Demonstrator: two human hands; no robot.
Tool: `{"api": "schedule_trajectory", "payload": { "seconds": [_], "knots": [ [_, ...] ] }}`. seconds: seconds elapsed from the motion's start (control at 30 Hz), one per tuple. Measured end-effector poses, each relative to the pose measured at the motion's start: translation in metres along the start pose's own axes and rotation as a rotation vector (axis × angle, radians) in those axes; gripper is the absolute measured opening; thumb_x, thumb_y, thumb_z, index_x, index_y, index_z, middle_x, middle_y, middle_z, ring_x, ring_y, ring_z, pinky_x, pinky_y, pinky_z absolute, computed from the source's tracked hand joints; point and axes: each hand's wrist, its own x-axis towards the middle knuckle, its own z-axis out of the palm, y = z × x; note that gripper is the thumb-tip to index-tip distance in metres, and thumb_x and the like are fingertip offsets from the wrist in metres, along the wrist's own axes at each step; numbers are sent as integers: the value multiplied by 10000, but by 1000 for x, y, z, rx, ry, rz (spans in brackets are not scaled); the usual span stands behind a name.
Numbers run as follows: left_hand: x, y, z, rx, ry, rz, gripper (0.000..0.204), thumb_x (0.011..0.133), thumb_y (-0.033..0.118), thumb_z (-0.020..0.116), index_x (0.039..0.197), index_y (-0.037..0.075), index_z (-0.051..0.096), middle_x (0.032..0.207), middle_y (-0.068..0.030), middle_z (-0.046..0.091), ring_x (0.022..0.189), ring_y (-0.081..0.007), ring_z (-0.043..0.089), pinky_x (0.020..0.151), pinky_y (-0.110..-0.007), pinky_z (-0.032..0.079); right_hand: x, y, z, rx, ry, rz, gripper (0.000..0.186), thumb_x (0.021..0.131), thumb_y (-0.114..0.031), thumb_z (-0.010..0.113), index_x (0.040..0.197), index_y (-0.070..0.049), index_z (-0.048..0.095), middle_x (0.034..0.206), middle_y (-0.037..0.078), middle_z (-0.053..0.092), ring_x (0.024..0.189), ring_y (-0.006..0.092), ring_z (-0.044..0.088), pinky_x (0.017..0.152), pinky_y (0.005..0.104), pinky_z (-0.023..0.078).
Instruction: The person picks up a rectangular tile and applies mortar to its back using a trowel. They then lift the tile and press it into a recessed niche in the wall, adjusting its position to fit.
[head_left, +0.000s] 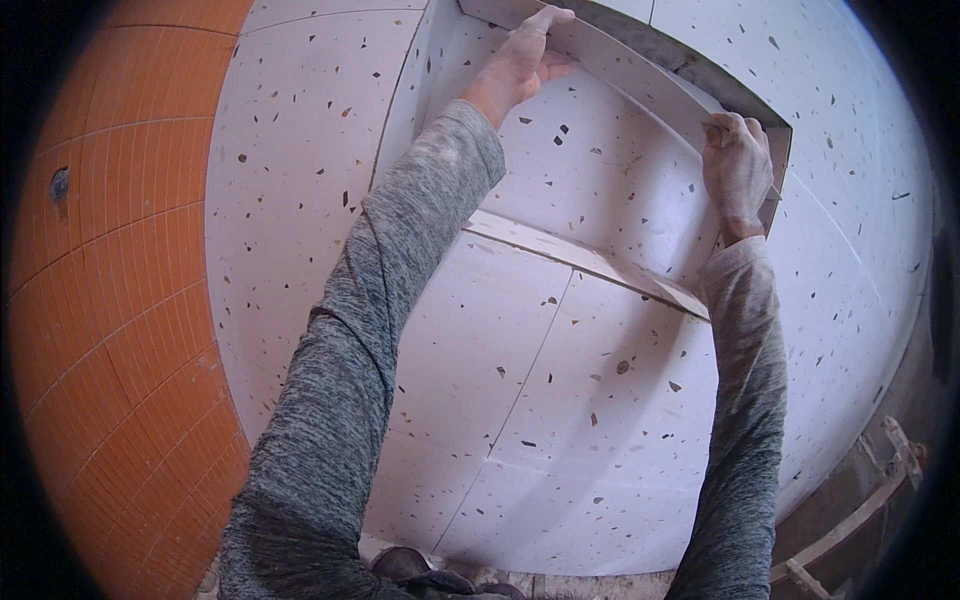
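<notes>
While both my arms stretch up ahead of me, my left hand (pixel 512 70) rests against a pale strip (pixel 635 82) under the top of a box-shaped hollow (pixel 570 150) in the wall, its thumb raised along the strip and its fingers apart from the thumb, open rather than closed. My right hand (pixel 737 168) is farther along to the right, its fingers curled and clamped on the strip's right end; the fingertips are partly hidden, so I cannot tell how they lie behind it. The strip slants between my two hands, and just above it, between them, runs a dark gap (pixel 690 66). Below both hands is the hollow's back, white with dark and brown specks, and lower down a pale ledge (pixel 590 262) crosses from beneath my left hand toward beneath my right. Speckled wall tiles (pixel 480 400) carry on under the ledge. Well to the left of my left hand stand orange tiles (pixel 140 260) with thin lines. Far below my right hand, off to its right, are some pieces of wood (pixel 850 520). My grey sleeves (pixel 350 320) reach to both wrists, the right one dusty and pale near the cuff.
</notes>
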Motion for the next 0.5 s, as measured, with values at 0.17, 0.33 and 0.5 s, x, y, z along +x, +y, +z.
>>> {"api": "schedule_trajectory", "payload": {
  "seconds": [0.17,0.33,0.5],
  "knots": [
    [14,-9,-3,-82,46,-113,334,1048,337,550,1296,140,654,1244,-56,639,1075,-184,624,907,-393,554,3,5,4,-19,-6,-31,141,917,-178,709,1030,-107,752,1008,82,696,1012,289,677,853,424,558],
    [13,-13,-5,177,127,142,323,1035,320,571,1273,120,660,1194,-55,667,1072,-200,630,897,-417,558,10,5,15,-3,14,-46,122,925,-193,695,1009,-119,744,1004,83,694,1009,295,675,850,426,556],
    [2,18,25,-63,148,-126,337,1013,295,608,1276,90,656,1196,-72,671,1086,-206,626,916,-421,553,22,12,22,25,41,-67,105,927,-204,680,998,-151,736,995,79,693,1017,319,672,864,440,554]
  ]
}}
